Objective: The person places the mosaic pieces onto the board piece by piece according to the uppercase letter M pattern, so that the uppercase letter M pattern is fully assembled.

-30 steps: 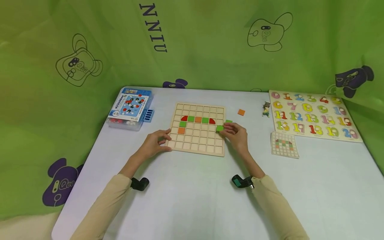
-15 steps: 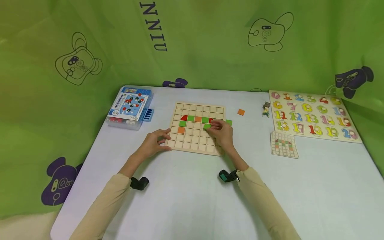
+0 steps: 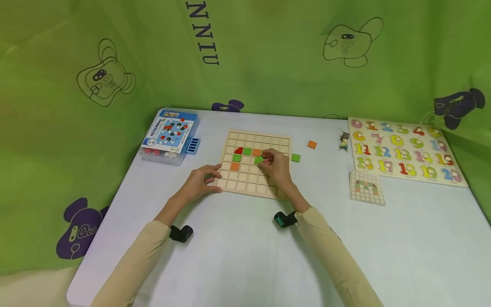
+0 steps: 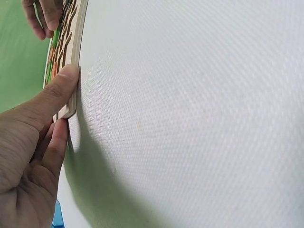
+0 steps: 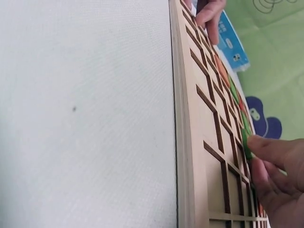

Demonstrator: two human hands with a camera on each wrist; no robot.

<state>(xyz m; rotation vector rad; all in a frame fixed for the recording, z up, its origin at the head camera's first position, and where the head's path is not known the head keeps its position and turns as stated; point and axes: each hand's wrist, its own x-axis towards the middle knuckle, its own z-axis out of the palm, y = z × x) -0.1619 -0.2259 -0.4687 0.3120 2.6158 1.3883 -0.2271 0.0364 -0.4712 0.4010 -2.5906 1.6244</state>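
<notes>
A wooden grid board (image 3: pixel 247 186) lies on the white table. Several tiles sit in its cells: a red quarter-round (image 3: pixel 239 150), green and orange squares along the same row, then a green square (image 3: pixel 237 157) and an orange square (image 3: pixel 235 166) below. My left hand (image 3: pixel 198 182) holds the board's near left corner, thumb on the front edge, fingers at the left side. Over the board's middle, my right hand (image 3: pixel 278 168) pinches a green square tile (image 3: pixel 258 160) between thumb and fingers, just below the orange tile in the row. That hand hides the row's right end.
Right of the board lie a loose green tile (image 3: pixel 296 157) and an orange tile (image 3: pixel 312 145). Farther right are a small figurine (image 3: pixel 343 141), a pattern card (image 3: pixel 367 187) and a number puzzle (image 3: pixel 412 177). A plastic box (image 3: pixel 168 136) and a blue piece (image 3: pixel 193 146) stand left.
My right hand has carried the green tile leftward from the board's right edge to its middle. The left hand stays at the corner. The head view has shifted slightly.
</notes>
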